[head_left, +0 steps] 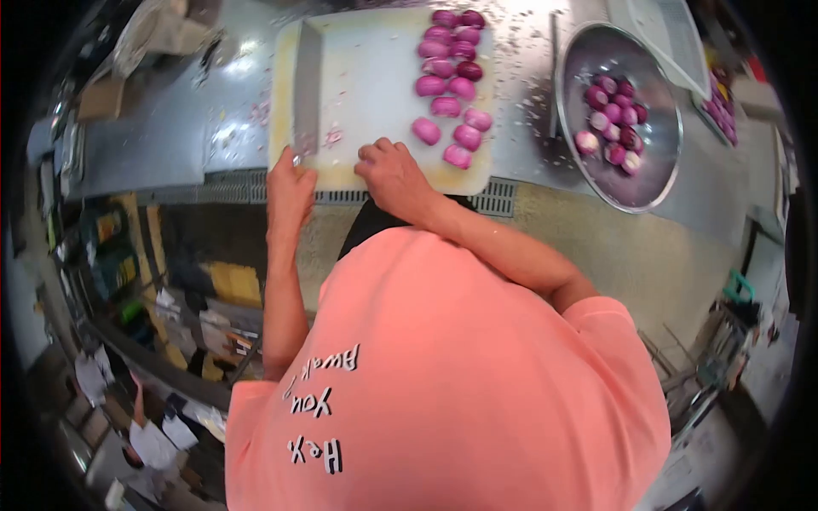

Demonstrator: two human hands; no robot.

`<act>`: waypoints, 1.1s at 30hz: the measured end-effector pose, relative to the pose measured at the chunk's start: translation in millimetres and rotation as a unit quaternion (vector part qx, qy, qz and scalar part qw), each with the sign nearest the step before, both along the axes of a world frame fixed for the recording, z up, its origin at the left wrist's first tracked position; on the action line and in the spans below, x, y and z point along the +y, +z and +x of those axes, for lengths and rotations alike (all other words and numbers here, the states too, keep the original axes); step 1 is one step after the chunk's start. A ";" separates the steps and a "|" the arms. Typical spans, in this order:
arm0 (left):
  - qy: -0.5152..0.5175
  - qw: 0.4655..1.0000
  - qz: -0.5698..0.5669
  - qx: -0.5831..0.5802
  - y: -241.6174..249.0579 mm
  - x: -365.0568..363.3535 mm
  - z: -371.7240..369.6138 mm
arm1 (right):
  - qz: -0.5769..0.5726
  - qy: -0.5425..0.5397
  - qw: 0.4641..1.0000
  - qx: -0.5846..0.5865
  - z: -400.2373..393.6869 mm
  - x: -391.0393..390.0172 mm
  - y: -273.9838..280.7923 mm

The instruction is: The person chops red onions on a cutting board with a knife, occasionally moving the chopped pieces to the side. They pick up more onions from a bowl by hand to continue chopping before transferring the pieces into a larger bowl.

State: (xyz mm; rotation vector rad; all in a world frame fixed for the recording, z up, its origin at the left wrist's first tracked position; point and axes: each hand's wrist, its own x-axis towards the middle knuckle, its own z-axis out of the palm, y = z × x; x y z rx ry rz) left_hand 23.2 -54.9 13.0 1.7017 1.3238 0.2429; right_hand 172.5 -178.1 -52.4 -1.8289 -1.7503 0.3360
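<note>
My left hand (291, 194) is wrapped round the handle of a large knife, at the near left corner of a white cutting board (366, 77). The knife's broad blade (308, 81) points away from me along the board's left side. My right hand (394, 177) is at the board's near edge, with its fingers curled down; whatever they may hold is hidden. Peeled purple onions (445, 106) stand in rough rows on the right part of the board. Small pink onion scraps (333, 135) lie between the blade and my right hand.
Right of the board, a metal bowl (573, 85) holds several onions. Onion skin bits are scattered over the steel table (528, 136). A white crate (660, 25) stands at the far right, a cardboard box (100, 99) at the left. Another person (153, 443) is at the lower left.
</note>
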 end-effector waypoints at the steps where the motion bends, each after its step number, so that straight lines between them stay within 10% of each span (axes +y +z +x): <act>1: -0.001 1.000 -0.009 0.004 10.8 -4.5 3.5 | 0.039 -0.003 0.999 -0.028 6.8 -10.0 0.1; 9: -0.002 0.999 -0.012 0.032 4.0 -3.9 1.1 | 0.109 -0.084 0.990 0.024 86.3 -58.1 45.8; 13: -0.014 1.000 0.000 0.019 -2.4 0.1 -3.7 | 0.204 -0.287 0.931 -0.095 196.5 -84.3 75.9; 17: -0.003 0.999 -0.022 0.027 -1.6 0.7 -3.3 | -0.172 -0.452 0.858 -0.173 300.0 -133.7 47.7; 21: -0.001 1.000 -0.008 0.026 -5.5 1.2 -5.5 | -0.235 -0.373 0.868 -0.229 328.5 -167.0 -11.9; 33: -0.038 0.995 0.059 0.070 -5.9 2.9 -6.6 | 0.009 -0.386 0.916 0.108 252.7 -76.2 90.7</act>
